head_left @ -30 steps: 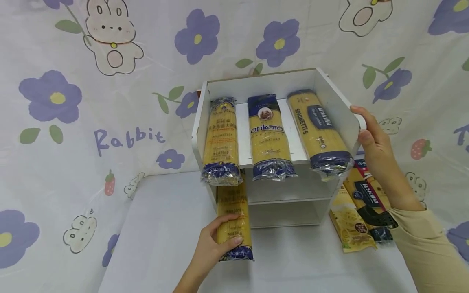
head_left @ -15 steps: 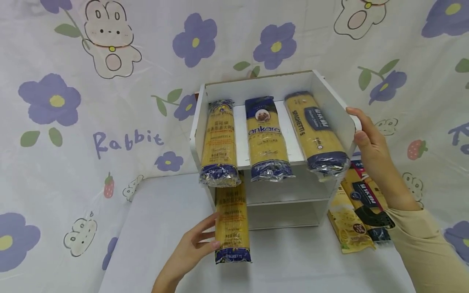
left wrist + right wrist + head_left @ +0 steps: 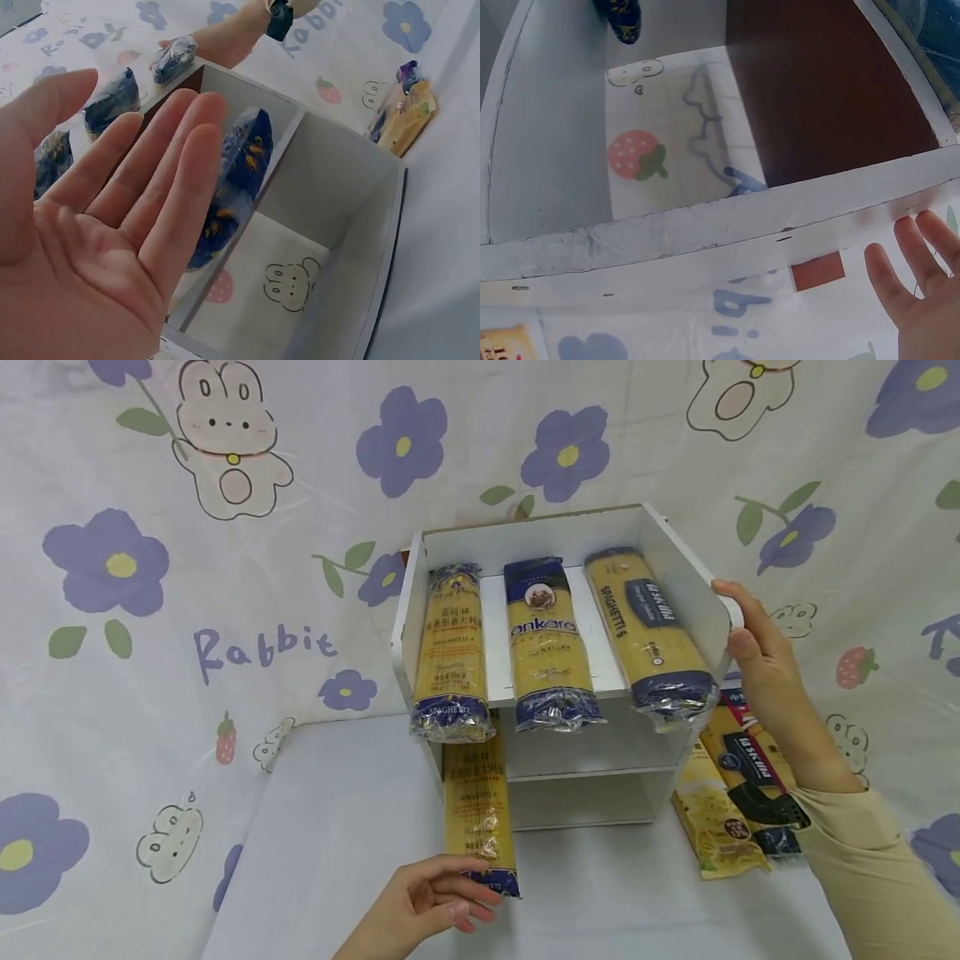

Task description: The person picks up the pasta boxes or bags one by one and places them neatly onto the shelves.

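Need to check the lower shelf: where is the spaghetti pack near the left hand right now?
In the head view, the spaghetti pack lies on the shelf unit's lower left, its near end sticking out onto the table at the left hand's fingertips.

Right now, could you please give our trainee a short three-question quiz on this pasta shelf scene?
1. How many spaghetti packs lie on the top shelf?
2. True or false: the right hand rests on the white shelf unit.
3. The left hand is at which pack's end: A the ankara pack, B the lower spaghetti pack?

Key: 1. three. 2. true. 3. B.
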{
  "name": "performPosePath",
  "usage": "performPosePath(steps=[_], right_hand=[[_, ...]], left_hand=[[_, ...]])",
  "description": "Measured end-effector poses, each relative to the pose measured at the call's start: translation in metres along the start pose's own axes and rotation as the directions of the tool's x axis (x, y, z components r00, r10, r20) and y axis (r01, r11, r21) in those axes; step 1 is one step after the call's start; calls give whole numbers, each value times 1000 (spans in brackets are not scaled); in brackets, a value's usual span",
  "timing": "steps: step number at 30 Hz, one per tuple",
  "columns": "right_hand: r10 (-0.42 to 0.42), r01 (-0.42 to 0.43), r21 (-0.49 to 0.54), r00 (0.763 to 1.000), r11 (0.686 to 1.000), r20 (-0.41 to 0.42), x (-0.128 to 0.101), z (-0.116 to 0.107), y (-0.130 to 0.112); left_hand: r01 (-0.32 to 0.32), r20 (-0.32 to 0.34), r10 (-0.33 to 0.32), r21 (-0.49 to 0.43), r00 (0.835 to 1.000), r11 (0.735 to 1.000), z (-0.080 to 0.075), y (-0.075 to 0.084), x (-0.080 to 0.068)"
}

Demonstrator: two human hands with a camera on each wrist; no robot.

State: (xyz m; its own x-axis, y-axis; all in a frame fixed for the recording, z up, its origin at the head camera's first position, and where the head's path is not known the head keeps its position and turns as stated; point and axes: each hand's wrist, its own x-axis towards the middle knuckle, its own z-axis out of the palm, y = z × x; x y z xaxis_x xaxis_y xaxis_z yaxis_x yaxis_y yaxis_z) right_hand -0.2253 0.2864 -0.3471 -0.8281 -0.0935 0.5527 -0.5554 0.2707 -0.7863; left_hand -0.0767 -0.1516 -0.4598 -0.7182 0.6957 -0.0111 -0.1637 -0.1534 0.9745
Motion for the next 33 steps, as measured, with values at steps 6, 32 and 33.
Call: performPosePath(steps=[6,32,33], right_hand=[[-10,10,14,1000,1000,0,0,-1,2],[-6,6,56,1000,998,7,1,0,4],[-8,8,56,1000,998,4,1,0,5]], left_hand=[[47,71,-46,-12,996,999,13,-4,0],[182,4,-185,139,983,973,14,-13,3],[194,13,-198,133,980,972,12,-12,2]])
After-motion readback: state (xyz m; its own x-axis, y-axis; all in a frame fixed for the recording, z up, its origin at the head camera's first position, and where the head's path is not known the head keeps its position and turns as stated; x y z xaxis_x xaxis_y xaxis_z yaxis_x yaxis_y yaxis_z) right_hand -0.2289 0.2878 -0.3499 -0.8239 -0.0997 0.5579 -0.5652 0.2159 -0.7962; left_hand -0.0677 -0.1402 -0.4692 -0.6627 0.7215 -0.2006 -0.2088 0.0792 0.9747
